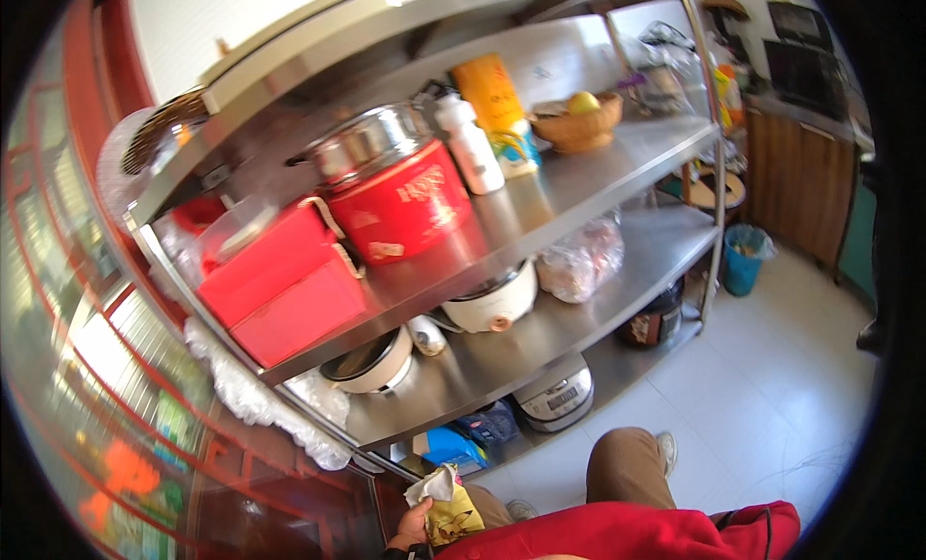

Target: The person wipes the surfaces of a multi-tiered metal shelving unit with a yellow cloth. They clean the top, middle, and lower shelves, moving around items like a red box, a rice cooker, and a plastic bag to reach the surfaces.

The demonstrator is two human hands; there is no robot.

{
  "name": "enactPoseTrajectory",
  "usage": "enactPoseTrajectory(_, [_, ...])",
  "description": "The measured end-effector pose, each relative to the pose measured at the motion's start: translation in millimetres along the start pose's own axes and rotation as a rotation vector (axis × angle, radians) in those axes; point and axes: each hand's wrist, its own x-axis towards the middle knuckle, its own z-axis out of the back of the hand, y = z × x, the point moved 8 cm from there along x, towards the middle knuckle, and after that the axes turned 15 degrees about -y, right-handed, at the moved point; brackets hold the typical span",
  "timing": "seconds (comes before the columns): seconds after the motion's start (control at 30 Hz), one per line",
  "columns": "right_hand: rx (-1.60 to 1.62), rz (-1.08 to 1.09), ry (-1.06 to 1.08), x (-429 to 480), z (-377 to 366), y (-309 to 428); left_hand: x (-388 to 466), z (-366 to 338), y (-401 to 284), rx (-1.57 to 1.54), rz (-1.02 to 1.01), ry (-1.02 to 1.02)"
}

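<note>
Low in the picture, my left hand (414, 522) grips a yellow packet (454, 515) with a cartoon print. A crumpled white piece (434, 485), perhaps tissue or the packet's torn top, sticks up beside my thumb. Both are in front of the lower left end of a steel shelf rack (622, 169). My right hand is out of view; a red garment (579, 527) fills the bottom edge. Nearest the packet, a blue box (452, 448) lies on the bottom shelf.
The rack holds a red box (282, 270), a red bucket (405, 205) under a steel pot (369, 144), a wicker basket (579, 126), a white electric pot (495, 307) and a rice cooker (557, 397). A blue bin (741, 263) stands right; glazed red-framed doors (94, 307) are left.
</note>
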Motion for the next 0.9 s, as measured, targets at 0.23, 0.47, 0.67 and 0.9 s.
enactPoseTrajectory(0.23, [0.031,-0.058,0.003,-33,0,2,15,5,-9,-0.004,0.076,0.018])
enactPoseTrajectory(0.47, [0.007,-0.126,0.053,-23,3,15,58,-73,-2,0.276,0.05,-0.115])
enactPoseTrajectory(0.67, [-0.038,-0.195,0.144,-1,11,38,126,-181,12,0.502,0.093,-0.099])
enactPoseTrajectory(0.9, [-0.076,-0.183,0.137,37,55,85,137,-266,-7,0.632,0.096,-0.024])
